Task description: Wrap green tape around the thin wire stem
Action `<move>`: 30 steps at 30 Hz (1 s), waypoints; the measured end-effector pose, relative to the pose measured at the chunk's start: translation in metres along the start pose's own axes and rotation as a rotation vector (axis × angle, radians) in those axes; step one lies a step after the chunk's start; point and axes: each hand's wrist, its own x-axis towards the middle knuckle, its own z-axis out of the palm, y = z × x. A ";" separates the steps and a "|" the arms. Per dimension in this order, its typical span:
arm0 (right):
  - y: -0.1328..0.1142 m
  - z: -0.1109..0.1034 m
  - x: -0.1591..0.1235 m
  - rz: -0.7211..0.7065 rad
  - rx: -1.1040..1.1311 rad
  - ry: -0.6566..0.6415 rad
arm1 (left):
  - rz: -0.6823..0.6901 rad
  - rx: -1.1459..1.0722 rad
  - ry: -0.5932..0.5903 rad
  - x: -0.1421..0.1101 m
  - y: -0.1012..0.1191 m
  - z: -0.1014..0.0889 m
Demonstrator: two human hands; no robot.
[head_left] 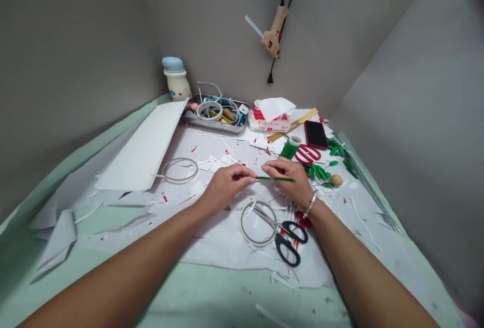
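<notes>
My left hand [229,185] pinches one end of a thin dark-green stick [276,179] between thumb and fingertips. The stick points to the right, in front of my right hand [288,177]. The fingers of my right hand are curled together, and whatever they may hold is too small to make out. Just behind that hand is a spool of green thread [290,147], tilted. Below both hands lie black-handled scissors [283,232], with their blades across a ring of pale tape [242,227].
Paper scraps litter the white sheet [212,252]. At the back stand a metal tray [227,127] of spools, a tissue pack [269,120] and a bottle [177,83]. Green leaves [317,172], red scissors [308,154] and a phone [316,134] lie right. A glue gun [273,38] hangs above.
</notes>
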 end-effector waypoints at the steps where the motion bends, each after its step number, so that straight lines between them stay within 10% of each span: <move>1: 0.000 0.002 -0.001 -0.017 -0.019 -0.020 | -0.048 -0.052 0.034 0.000 0.001 0.000; 11: -0.019 0.010 -0.008 -0.359 -0.356 -0.192 | -0.002 0.205 0.293 0.005 -0.009 -0.005; 18: -0.020 0.003 -0.005 -0.332 -0.277 -0.048 | 0.165 0.580 0.120 0.000 -0.015 -0.002; 25: -0.006 -0.005 0.001 -0.022 0.019 0.082 | 0.188 0.256 -0.087 0.001 -0.008 -0.001; 30: -0.001 0.000 0.000 0.000 -0.017 0.018 | -0.023 -0.043 0.011 0.001 0.000 -0.002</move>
